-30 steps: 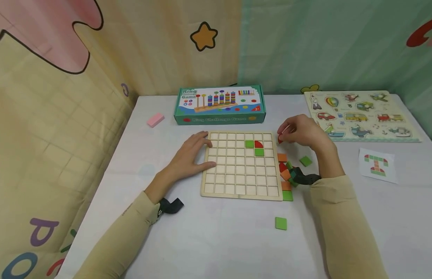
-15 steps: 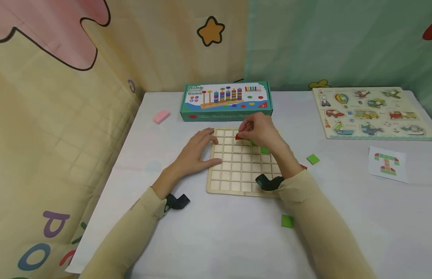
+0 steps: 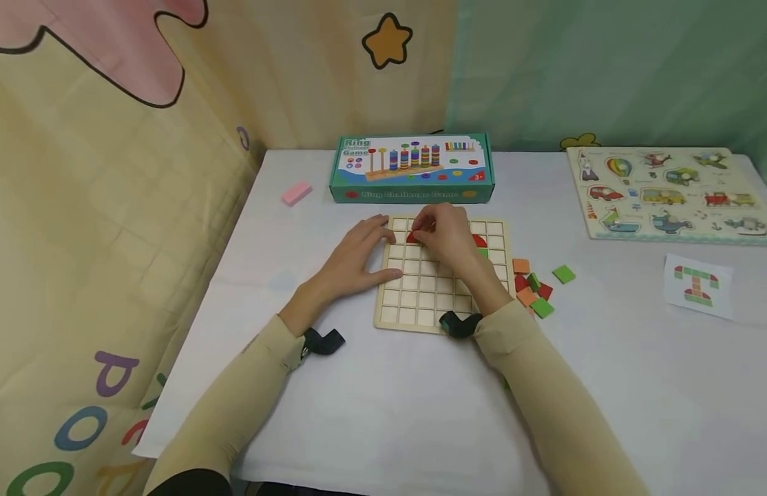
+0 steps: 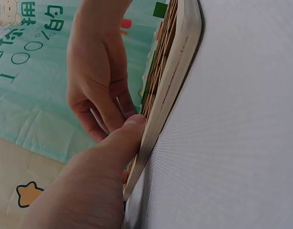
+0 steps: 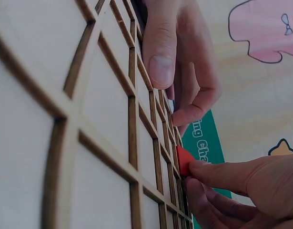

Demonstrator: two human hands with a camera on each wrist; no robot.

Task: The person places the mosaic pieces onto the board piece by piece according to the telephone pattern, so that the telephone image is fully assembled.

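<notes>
My right hand pinches a red quarter-circle tile at the upper-left cells of the wooden grid board; my left hand, thumb and fingers spread apart, rests on its left edge; loose red, orange and green tiles lie beside its right edge.
</notes>
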